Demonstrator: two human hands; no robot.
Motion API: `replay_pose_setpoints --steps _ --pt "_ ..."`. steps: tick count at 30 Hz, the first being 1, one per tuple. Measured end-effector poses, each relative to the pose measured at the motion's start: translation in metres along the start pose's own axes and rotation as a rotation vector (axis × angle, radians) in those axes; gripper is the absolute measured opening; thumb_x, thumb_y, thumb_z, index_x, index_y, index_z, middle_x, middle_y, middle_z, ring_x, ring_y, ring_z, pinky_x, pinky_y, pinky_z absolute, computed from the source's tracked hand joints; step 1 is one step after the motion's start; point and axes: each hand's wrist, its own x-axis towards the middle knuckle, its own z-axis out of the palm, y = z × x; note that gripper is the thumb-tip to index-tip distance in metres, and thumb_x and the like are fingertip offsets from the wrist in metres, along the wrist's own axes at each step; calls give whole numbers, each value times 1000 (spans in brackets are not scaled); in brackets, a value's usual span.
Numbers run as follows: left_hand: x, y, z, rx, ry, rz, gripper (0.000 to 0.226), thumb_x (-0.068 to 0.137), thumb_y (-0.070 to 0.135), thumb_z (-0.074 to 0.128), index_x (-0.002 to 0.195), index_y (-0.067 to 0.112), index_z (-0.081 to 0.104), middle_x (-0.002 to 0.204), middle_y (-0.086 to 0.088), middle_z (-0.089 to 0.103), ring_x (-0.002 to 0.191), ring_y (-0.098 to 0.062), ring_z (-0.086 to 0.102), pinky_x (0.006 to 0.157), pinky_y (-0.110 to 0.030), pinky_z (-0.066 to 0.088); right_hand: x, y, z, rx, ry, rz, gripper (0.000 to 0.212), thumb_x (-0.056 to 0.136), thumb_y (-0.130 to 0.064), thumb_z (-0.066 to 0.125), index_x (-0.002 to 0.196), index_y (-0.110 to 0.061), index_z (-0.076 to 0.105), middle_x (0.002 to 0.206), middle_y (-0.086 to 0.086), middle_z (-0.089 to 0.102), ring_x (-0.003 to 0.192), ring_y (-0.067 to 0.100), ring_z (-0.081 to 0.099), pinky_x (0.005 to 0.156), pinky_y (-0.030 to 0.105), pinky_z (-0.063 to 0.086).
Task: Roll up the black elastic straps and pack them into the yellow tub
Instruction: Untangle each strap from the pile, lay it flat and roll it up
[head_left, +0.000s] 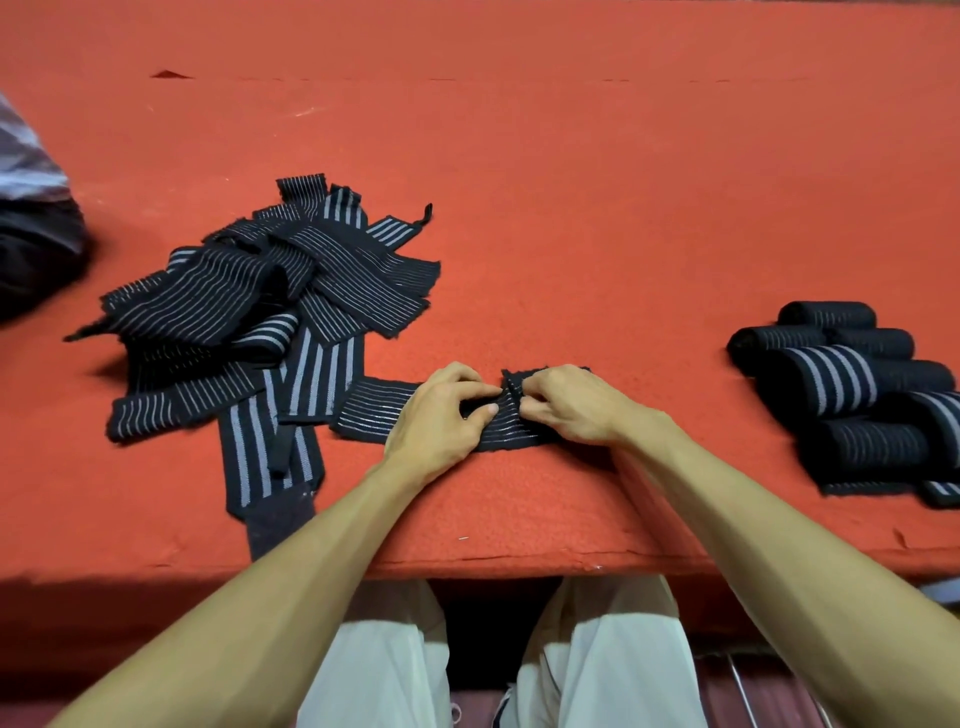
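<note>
A black elastic strap (371, 410) with thin grey stripes lies flat near the table's front edge. My left hand (441, 415) and my right hand (566, 405) pinch its right end, which is folded up between the fingertips. To the left lies a loose pile of unrolled straps (270, 306). At the right sit several rolled straps (852, 384). No yellow tub is in view.
The red felt-covered table (571, 208) stretches far back. Its front edge (519, 566) runs just above my knees. A dark and pale bundle (31, 228) sits at the far left edge.
</note>
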Motion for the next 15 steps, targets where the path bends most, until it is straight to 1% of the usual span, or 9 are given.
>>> replay_pose_setpoints --steps 2,4,6,9,10,11,13,14,15 --pt "0 1 0 18 -4 -4 24 91 29 63 113 26 71 106 16 56 106 -7 52 97 -32 43 -3 9 2 166 36 2 29 93 -16 47 65 -14 41 62 1 47 58 15 42 60 36 36" --pt "1 1 0 23 -6 -7 25 91 29 62 114 27 71 106 18 54 107 -7 52 98 -33 43 -7 17 6 395 120 42 34 95 -15 50 62 -19 42 59 -9 41 52 5 37 56 27 30" --pt "1 2 1 29 -8 -3 25 91 29 62 114 28 70 104 20 52 106 -7 51 98 -34 43 -11 19 11 533 202 76 37 95 -16 53 60 -20 43 57 -11 39 52 2 36 55 25 28" --pt "0 2 0 34 -4 10 25 90 28 62 114 30 69 103 20 51 105 -7 52 97 -34 44 -12 18 14 642 229 97 38 96 -15 54 59 -20 47 56 -12 41 51 0 35 53 24 27" --pt "0 2 1 37 -3 11 25 90 28 62 114 30 68 103 20 51 105 -7 52 97 -34 44 -12 19 13 738 265 120 36 96 -13 53 61 -20 49 56 -12 42 49 0 36 51 22 27" --pt "0 3 1 40 -4 13 24 91 27 62 114 29 69 103 20 51 105 -7 52 97 -34 44 -14 22 12 891 334 167 35 96 -10 52 63 -19 51 55 -10 44 48 -1 38 49 20 29" --pt "1 3 2 46 -1 13 23 91 27 61 113 28 69 104 20 51 105 -7 51 97 -33 43 -18 27 9 1264 472 265 33 97 -6 48 65 -14 50 49 -8 44 43 1 41 45 16 34" --pt "1 2 1 48 -1 11 23 91 27 61 113 28 68 104 19 51 105 -7 51 97 -33 43 -20 29 8 1376 500 285 34 97 -4 47 65 -13 47 47 -9 43 41 1 41 44 15 35" --pt "1 2 1 48 -3 10 23 91 27 61 113 28 68 104 19 51 105 -7 51 97 -33 43 -21 29 9 1400 501 299 35 97 -2 45 64 -13 44 46 -11 42 40 -1 40 43 13 35"
